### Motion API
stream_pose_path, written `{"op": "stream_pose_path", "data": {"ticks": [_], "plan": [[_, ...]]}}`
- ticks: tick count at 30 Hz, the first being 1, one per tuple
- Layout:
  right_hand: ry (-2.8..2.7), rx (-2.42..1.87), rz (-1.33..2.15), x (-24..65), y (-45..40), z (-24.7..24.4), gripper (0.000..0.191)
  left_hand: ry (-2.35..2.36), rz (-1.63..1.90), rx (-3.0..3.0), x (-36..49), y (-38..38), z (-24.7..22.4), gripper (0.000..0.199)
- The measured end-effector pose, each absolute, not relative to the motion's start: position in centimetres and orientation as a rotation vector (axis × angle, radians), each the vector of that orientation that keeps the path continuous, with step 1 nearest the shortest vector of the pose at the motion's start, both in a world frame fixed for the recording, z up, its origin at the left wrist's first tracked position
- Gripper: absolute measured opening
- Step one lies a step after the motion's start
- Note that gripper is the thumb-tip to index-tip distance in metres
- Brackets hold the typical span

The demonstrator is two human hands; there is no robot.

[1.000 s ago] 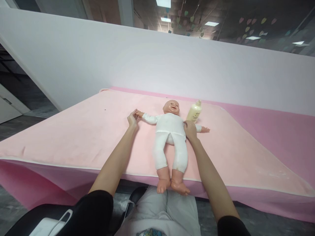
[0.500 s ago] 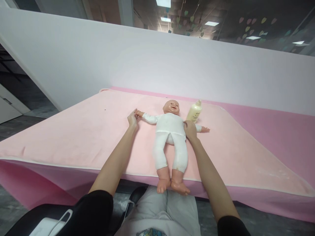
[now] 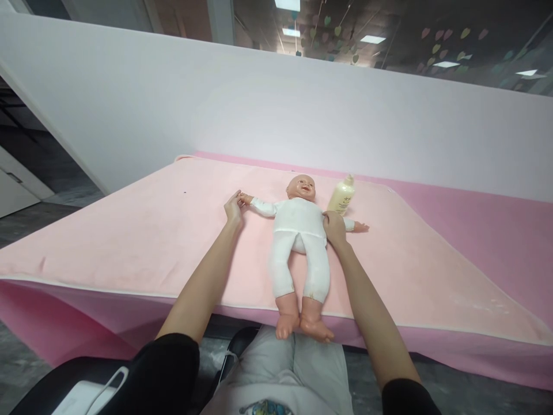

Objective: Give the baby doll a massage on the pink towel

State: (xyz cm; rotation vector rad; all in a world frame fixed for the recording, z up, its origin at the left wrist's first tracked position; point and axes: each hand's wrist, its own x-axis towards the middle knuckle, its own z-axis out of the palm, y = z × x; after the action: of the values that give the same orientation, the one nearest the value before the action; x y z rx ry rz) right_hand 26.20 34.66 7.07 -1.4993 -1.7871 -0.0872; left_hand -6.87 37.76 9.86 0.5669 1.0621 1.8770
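A baby doll (image 3: pixel 299 222) in a white suit lies on its back, head toward the wall and bare feet over the front edge of the pink mat (image 3: pixel 142 230). My left hand (image 3: pixel 234 208) is closed on the doll's small hand (image 3: pixel 245 199) at the left. At the doll's other side, my right hand (image 3: pixel 334 227) is closed at the edge of its torso, over the upper part of that arm; what the fingertips pinch is hidden. A pale yellow pump bottle (image 3: pixel 341 197) rests on the mat just beyond my right hand.
A white partition wall (image 3: pixel 276 109) rises behind the mat. Darker pink cloth (image 3: pixel 496 230) shows under the mat at the right and along the front. At the lower left, a white object with a cord (image 3: pixel 84 397) rests on a black surface.
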Motion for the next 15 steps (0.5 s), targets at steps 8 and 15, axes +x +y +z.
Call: {"op": "stream_pose_path", "data": {"ticks": [8, 15], "plan": [[-1.796, -1.521, -0.079, 26.18, 34.62, 7.15, 0.03, 1.059, 1.872, 0.564, -6.86, 37.85, 9.82, 0.041], [-1.787, -1.524, -0.081, 26.2, 34.68, 7.07, 0.03, 1.046, 1.88, 0.566, -6.87, 38.07, 9.66, 0.04]]}}
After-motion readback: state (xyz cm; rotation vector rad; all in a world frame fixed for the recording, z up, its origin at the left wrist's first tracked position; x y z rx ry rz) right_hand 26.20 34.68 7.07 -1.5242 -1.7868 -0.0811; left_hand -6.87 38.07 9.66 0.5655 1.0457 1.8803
